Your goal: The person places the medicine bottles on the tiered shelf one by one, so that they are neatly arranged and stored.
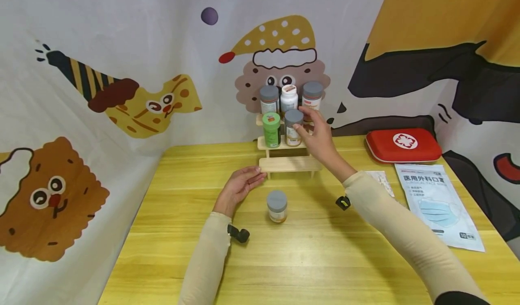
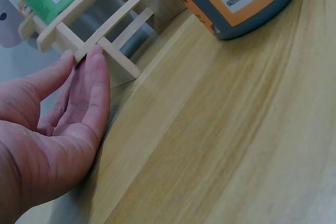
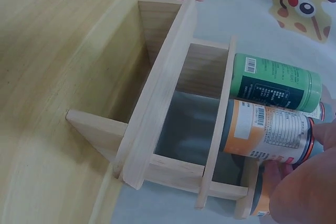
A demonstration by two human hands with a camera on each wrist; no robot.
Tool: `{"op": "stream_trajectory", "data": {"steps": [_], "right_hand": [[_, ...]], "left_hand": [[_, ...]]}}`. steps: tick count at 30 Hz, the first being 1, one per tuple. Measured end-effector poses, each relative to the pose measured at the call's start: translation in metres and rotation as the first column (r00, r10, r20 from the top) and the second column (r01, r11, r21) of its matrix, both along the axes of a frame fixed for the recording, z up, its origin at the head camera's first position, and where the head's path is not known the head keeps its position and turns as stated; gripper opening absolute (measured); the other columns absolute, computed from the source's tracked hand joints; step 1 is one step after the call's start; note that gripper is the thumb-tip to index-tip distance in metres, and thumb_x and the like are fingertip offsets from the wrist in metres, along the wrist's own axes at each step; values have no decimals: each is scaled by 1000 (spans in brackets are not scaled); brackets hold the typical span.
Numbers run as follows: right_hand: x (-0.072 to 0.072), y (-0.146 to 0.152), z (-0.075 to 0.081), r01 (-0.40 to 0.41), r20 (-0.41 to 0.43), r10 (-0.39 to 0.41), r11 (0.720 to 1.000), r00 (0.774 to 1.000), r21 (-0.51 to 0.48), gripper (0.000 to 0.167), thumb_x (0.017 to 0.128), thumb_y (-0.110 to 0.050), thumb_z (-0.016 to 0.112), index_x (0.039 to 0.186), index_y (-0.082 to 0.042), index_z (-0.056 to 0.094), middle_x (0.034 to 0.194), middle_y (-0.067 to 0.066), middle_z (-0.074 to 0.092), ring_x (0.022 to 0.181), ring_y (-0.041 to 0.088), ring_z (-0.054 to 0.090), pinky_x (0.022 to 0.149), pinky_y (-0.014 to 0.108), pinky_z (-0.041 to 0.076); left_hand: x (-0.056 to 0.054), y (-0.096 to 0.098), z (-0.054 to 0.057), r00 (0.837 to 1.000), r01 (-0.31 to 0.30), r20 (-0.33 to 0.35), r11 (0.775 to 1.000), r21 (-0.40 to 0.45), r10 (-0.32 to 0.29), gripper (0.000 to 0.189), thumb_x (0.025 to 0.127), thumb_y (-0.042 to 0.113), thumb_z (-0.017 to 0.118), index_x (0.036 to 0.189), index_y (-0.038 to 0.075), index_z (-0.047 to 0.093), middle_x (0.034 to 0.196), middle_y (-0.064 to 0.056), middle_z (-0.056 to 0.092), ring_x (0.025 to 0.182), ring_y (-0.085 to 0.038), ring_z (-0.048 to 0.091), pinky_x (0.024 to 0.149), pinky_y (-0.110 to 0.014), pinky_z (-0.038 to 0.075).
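Note:
A small wooden tiered rack (image 1: 289,164) stands at the back of the table. My left hand (image 1: 242,183) pinches the left end of its lowest shelf between thumb and fingertips, closer in the left wrist view (image 2: 68,114). On the middle shelf, my right hand (image 1: 321,136) holds a grey-capped bottle (image 1: 293,131) with an orange and white label, thumb and fingers about its upper part. To its left stands a green bottle (image 1: 271,131). The top shelf carries two more grey-capped bottles and a white bottle (image 1: 289,99). Another grey-capped bottle (image 1: 277,208) stands on the table before the rack.
On the right lie a red zip case (image 1: 402,146), a face mask packet (image 1: 440,205) and a small patterned packet (image 1: 381,181), partly behind the right sleeve. A printed cloth (image 1: 195,70) hangs behind the wooden table (image 1: 174,233).

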State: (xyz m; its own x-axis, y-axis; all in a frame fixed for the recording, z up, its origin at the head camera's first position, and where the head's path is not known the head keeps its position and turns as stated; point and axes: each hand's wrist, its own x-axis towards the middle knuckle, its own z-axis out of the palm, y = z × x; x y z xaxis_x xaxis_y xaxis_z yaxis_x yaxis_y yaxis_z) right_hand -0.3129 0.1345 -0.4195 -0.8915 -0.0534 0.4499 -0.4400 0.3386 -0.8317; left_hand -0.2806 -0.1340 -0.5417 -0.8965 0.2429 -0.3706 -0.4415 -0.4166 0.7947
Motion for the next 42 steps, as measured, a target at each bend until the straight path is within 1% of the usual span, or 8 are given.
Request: {"op": "stream_trajectory", "data": {"steps": [5, 10, 18, 26, 31, 35, 38, 42], "right_hand": [[7, 2, -2, 32, -56, -31, 999, 998, 20, 58, 101, -10, 73, 153, -4, 50, 145, 21, 54, 134, 39, 58, 119, 55, 51], [19, 3, -2, 70, -118, -66, 997, 991, 32, 62, 99, -14, 76, 155, -9, 50, 149, 17, 53, 138, 35, 54, 122, 55, 48], [44, 2, -5, 24, -166, -18, 999, 986, 34, 65, 97, -16, 79, 154, -9, 50, 151, 14, 53, 142, 33, 50, 121, 55, 46], [67, -6, -13, -80, -145, 97, 989, 985, 122, 71, 94, -17, 82, 156, -10, 48, 155, 12, 52, 143, 30, 50, 119, 58, 48], [81, -8, -17, -139, -134, 159, 980, 978, 145, 70, 92, -16, 84, 154, -11, 51, 153, 8, 56, 140, 27, 54, 119, 48, 50], [91, -8, -22, -184, -130, 206, 970, 970, 158, 73, 90, -15, 86, 154, -10, 51, 153, 10, 57, 140, 29, 55, 119, 48, 51], [100, -8, -28, -220, -94, 237, 961, 967, 168, 75, 89, -16, 86, 154, -12, 50, 153, 10, 56, 139, 30, 55, 118, 54, 51], [110, -8, -37, -275, -16, 284, 940, 959, 200, 76, 90, -22, 87, 156, -17, 49, 154, 8, 55, 139, 28, 55, 117, 55, 51]], "left_hand": [[1, 0, 1, 1000, -1, -1, 1000, -6, 1, 11, 107, 3, 60, 116, 4, 66, 93, -6, 80, 92, -15, 80, 90, -27, 67], [1, 0, 1, 1000, -3, -2, 1000, -12, 3, 11, 107, 3, 60, 117, 4, 65, 94, -6, 80, 92, -16, 80, 90, -27, 67], [0, -1, -1, 1000, -6, -5, 1000, -12, 6, 11, 106, 3, 61, 116, 3, 66, 95, -7, 80, 92, -16, 80, 89, -27, 67], [1, 0, 1, 1000, -12, 1, 1000, -7, 12, 9, 106, 2, 61, 112, 5, 68, 93, -7, 80, 91, -16, 80, 93, -30, 67], [3, 1, 4, 1000, -7, 0, 1000, -11, 7, 10, 107, 3, 61, 115, 4, 66, 93, -7, 81, 91, -16, 80, 93, -30, 67], [3, 2, 5, 1000, -9, 0, 1000, -6, 9, 10, 107, 3, 61, 115, 3, 66, 93, -7, 80, 91, -16, 80, 91, -29, 67], [3, 1, 5, 1000, -9, -1, 1000, -7, 9, 11, 107, 2, 60, 116, 3, 66, 94, -7, 80, 92, -16, 80, 92, -29, 67], [3, 1, 5, 1000, -5, 0, 1000, -17, 5, 14, 107, 3, 60, 120, 2, 65, 95, -6, 80, 93, -16, 80, 95, -30, 66]]}}
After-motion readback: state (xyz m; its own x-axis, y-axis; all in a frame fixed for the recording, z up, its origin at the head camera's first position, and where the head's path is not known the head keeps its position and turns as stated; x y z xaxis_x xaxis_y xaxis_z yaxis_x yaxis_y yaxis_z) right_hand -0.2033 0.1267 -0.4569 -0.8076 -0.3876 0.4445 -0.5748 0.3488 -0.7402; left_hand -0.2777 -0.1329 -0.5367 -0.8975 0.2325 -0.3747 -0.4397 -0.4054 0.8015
